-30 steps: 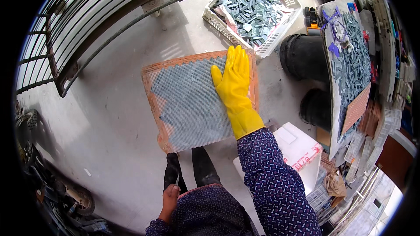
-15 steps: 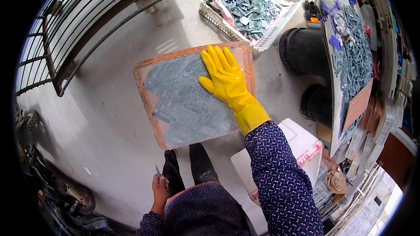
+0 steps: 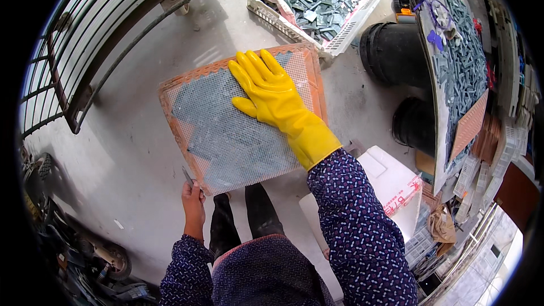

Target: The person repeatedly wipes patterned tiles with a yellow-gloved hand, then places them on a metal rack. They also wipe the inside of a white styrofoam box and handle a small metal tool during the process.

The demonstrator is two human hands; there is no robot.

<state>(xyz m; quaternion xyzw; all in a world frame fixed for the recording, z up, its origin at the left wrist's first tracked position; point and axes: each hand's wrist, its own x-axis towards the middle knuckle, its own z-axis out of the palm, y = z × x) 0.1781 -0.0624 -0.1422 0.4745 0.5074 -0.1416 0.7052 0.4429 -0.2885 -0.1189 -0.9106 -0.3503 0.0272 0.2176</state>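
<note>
A stack of orange-brown trays (image 3: 168, 105) is in front of me. On top lies a sheet of grey-blue mosaic tiles under white mesh (image 3: 221, 127), its tile edge stepped along the left side. My right hand (image 3: 269, 88), in a yellow rubber glove, rests flat on the mesh toward the far right part, fingers stretched out. My bare left hand (image 3: 193, 198) grips a small knife (image 3: 187, 176) with a grey pointed blade, just beside the near left corner of the sheet. The blade points up and away from me.
A white plastic crate (image 3: 357, 28) of loose tile pieces stands beyond the stack. On the right are black buckets (image 3: 391, 54), a board with tile pieces (image 3: 459, 56) and a white foam box (image 3: 391, 175). A metal rack (image 3: 85, 34) stands far left, a motorbike wheel (image 3: 116, 260) near left.
My left hand has risen with the knife from beside my leg to the sheet's near left corner. My right hand has slid slightly left on the mesh. The view has shifted a little.
</note>
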